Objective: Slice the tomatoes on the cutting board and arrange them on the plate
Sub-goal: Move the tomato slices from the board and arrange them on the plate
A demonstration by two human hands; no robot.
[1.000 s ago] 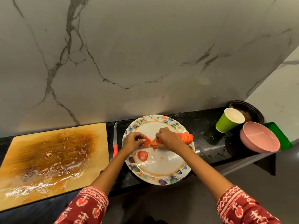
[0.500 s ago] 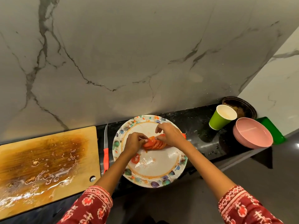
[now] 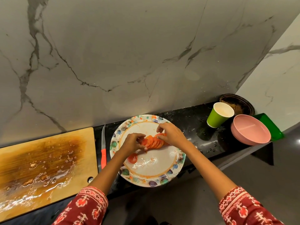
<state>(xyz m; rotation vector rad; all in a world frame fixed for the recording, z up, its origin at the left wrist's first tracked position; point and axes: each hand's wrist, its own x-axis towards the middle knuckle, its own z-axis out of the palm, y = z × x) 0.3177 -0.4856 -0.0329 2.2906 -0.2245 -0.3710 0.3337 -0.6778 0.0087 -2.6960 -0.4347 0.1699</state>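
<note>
A white plate with a coloured patterned rim sits on the black counter. A row of overlapping tomato slices lies across its middle. My left hand pinches the left end of the row with curled fingers. My right hand holds the right end, fingers bent over the slices. A single tomato end piece lies apart on the plate, below my left hand. The wet wooden cutting board at the left carries only juice and seeds. A knife with a red handle lies between board and plate.
To the right stand a green paper cup, a pink bowl, a green tray and a dark round dish in the corner. A marble wall rises behind the narrow counter. The counter's front edge runs just below the plate.
Both hands have fanned the slices into a longer overlapping row across the plate's middle. My right hand has lifted slightly off the row. The camera view has drifted rightward.
</note>
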